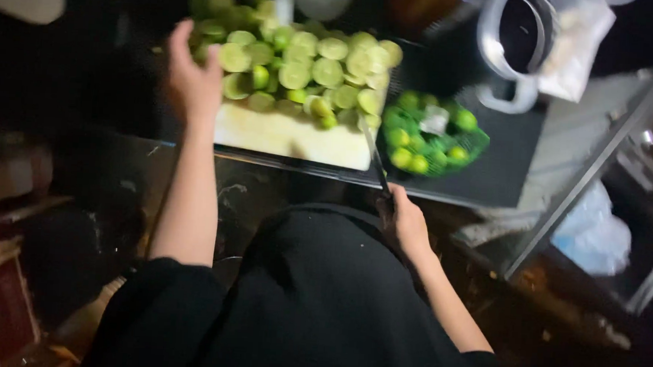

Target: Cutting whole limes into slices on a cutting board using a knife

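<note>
We are gripping a knife (376,167) in our right hand (403,221), left hand (190,79) fingers spread beside halved limes (303,63) heaped on the board (292,137); netted whole limes (429,140) are waiting uncut.

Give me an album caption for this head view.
Left hand beside halved limes, right hand gripping a knife.

Green lime halves (303,63), white board (292,137) (pale)
</note>
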